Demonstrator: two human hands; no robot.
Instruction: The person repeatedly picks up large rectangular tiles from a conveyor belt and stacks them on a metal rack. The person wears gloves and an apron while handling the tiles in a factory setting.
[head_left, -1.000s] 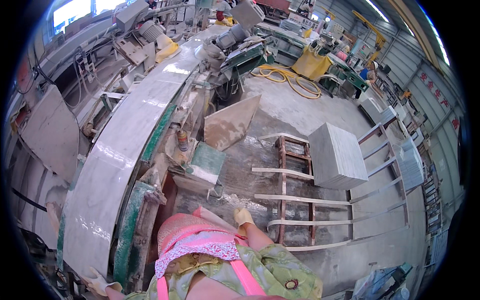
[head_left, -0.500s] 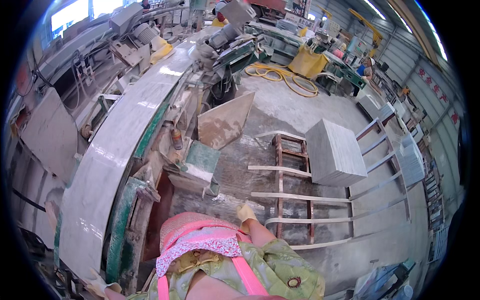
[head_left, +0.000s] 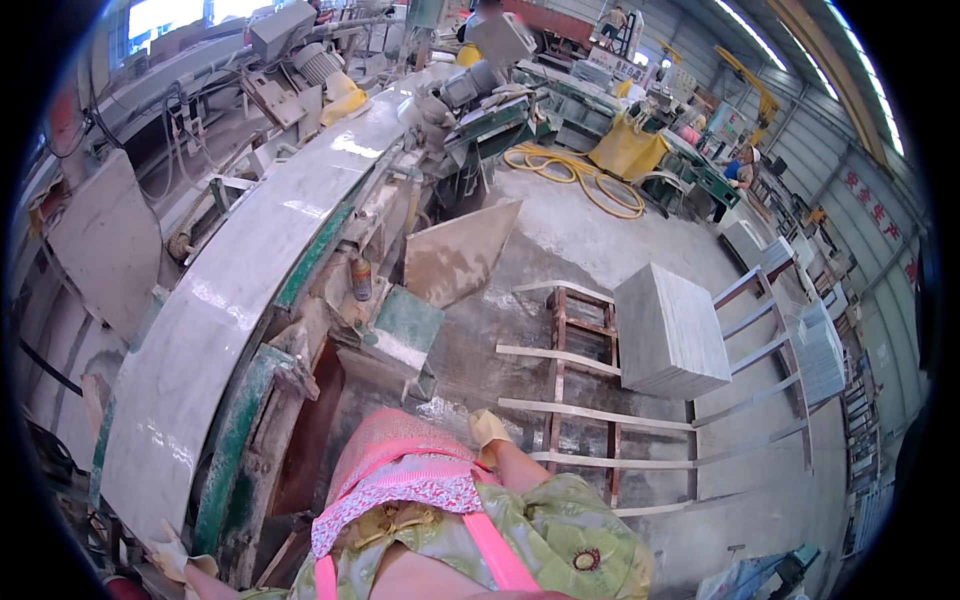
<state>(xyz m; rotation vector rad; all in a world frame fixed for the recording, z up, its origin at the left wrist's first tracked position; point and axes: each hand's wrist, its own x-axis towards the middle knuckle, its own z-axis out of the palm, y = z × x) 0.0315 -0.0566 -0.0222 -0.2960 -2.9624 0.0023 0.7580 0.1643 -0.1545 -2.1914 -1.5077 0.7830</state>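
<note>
A long pale grey-veined stone slab point(head_left: 215, 300) lies along the green-edged machine bed at the left, its upper face wet and shiny. My left hand point(head_left: 172, 556), in a cream glove, is at the slab's near end, fingers stretched out and touching or very close to its edge. My right hand point(head_left: 488, 428), also in a cream glove, hangs just beyond my pink apron point(head_left: 395, 450). Its fingers do not show clearly, and nothing can be made out in it.
Right of me stands a low metal rack point(head_left: 558, 385) with pale crossbars, carrying a stack of stone slabs point(head_left: 672, 330). A stone offcut point(head_left: 462, 255) leans by the machine, near a small can point(head_left: 361, 279). A yellow hose point(head_left: 575, 170) lies coiled farther off. Two workers are in the distance.
My viewpoint has tilted slightly, so the slab, machine and rack sit a little differently in view. My left hand stays at the slab's near end, and my right hand has barely moved.
</note>
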